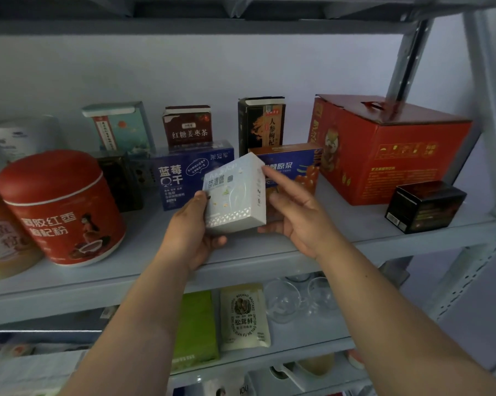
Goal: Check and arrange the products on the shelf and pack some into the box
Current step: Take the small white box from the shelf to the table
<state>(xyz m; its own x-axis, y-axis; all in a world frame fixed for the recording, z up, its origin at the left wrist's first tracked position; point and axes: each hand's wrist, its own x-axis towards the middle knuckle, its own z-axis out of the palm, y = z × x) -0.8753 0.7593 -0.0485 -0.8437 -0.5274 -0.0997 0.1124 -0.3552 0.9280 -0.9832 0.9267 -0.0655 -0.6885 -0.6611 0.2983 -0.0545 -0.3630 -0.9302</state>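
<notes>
Above the bare front edge of a grey metal shelf [398,247], between a large red cardboard carton [398,155] right of the grip and a round red tin [61,207] left, a small white cardboard box [235,201] is held upright, print facing the camera, clasped underneath by the left hand [192,238] and pinched along its right side by the right hand [298,221].
</notes>
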